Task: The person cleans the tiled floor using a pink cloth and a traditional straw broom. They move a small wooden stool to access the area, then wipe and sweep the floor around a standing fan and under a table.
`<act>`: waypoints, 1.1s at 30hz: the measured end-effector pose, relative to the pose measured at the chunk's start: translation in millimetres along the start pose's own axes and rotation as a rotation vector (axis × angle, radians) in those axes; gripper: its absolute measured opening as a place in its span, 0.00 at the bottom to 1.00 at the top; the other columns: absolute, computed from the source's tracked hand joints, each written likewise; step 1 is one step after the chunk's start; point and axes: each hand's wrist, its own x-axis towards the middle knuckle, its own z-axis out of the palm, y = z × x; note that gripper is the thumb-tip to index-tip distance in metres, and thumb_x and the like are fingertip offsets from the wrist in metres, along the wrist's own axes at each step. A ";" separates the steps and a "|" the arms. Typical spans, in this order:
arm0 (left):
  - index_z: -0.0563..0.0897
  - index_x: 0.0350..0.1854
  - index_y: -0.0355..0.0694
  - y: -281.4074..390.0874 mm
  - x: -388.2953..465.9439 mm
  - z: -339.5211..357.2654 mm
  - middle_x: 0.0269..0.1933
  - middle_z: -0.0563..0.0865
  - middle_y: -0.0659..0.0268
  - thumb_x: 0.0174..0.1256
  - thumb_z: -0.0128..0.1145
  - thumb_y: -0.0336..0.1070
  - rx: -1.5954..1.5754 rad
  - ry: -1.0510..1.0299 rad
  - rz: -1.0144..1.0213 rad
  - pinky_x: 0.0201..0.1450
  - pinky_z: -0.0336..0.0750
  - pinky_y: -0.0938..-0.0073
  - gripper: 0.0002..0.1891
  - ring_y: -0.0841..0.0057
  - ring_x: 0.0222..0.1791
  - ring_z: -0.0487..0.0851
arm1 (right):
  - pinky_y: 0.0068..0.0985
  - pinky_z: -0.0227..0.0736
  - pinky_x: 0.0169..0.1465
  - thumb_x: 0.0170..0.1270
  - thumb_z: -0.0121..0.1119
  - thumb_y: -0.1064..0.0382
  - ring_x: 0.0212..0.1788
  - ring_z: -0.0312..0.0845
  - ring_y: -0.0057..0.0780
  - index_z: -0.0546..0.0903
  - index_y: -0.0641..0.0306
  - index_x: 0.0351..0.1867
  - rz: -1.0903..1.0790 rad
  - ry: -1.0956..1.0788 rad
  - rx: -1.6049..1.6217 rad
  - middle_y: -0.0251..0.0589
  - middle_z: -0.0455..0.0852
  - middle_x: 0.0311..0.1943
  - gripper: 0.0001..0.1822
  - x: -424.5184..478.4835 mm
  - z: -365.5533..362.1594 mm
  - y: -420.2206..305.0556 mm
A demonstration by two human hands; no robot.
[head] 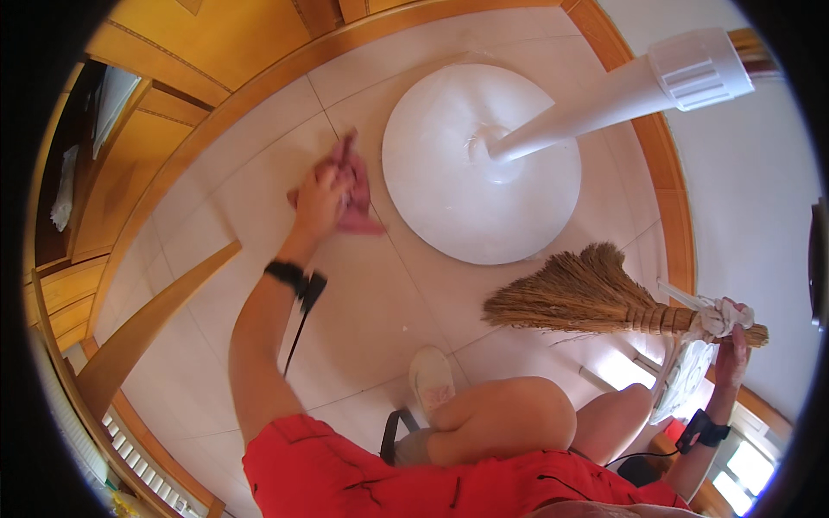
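Observation:
My left hand (322,197) is pressed on a pink cloth (360,219) against the tiled floor, blurred as if in motion. The cloth spreads out past my fingers. To its right stands a round white pedestal base (427,194) with a white pole (596,100) rising from it; hand and cloth are apart from the base. My right hand (732,356) grips the bound handle of a straw hand broom (570,298), where a crumpled white cloth (719,318) is wrapped. The bristles point left, towards the front of the base.
Wooden cabinets (152,171) with an open compartment (55,165) line the upper left. A curved wooden furniture leg (155,324) slants over the floor at left. A wooden baseboard (670,194) and white wall (738,188) bound the right. My bent knees and a shoe (431,379) are below.

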 end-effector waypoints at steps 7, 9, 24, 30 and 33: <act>0.89 0.48 0.47 21.9 53.5 -24.1 0.63 0.79 0.59 0.58 0.62 0.26 -0.030 0.095 0.047 0.61 0.75 0.56 0.16 0.52 0.60 0.76 | 0.35 0.61 0.70 0.65 0.65 0.50 0.68 0.69 0.36 0.69 0.65 0.66 0.029 -0.010 -0.008 0.47 0.75 0.65 0.33 -0.6 -2.0 3.5; 0.88 0.49 0.49 26.9 129.7 -17.2 0.64 0.79 0.61 0.58 0.63 0.28 -0.011 0.222 0.043 0.62 0.75 0.56 0.16 0.52 0.60 0.76 | 0.35 0.62 0.70 0.65 0.65 0.50 0.67 0.70 0.36 0.69 0.65 0.66 0.035 -0.017 -0.012 0.47 0.75 0.65 0.33 0.9 0.2 1.4; 0.87 0.51 0.57 85.9 216.2 49.9 0.63 0.79 0.63 0.60 0.60 0.39 -0.006 -0.005 -0.168 0.56 0.78 0.54 0.16 0.50 0.56 0.78 | 0.32 0.70 0.63 0.64 0.66 0.49 0.65 0.72 0.33 0.71 0.63 0.64 0.054 -0.029 -0.057 0.46 0.77 0.63 0.32 0.7 7.1 -9.0; 0.85 0.57 0.54 89.0 95.2 16.6 0.62 0.78 0.58 0.56 0.66 0.35 -0.176 -0.084 -0.359 0.55 0.79 0.55 0.22 0.49 0.54 0.79 | 0.31 0.73 0.61 0.64 0.66 0.48 0.63 0.73 0.32 0.72 0.62 0.63 0.073 -0.028 -0.059 0.45 0.78 0.63 0.32 1.0 6.8 -4.1; 0.85 0.56 0.55 115.2 33.3 -10.8 0.60 0.79 0.60 0.54 0.67 0.33 -0.202 -0.161 -0.181 0.55 0.80 0.57 0.23 0.52 0.54 0.80 | 0.31 0.74 0.61 0.64 0.66 0.48 0.63 0.74 0.32 0.72 0.62 0.63 0.070 -0.025 -0.048 0.45 0.78 0.62 0.32 -0.8 3.1 -1.2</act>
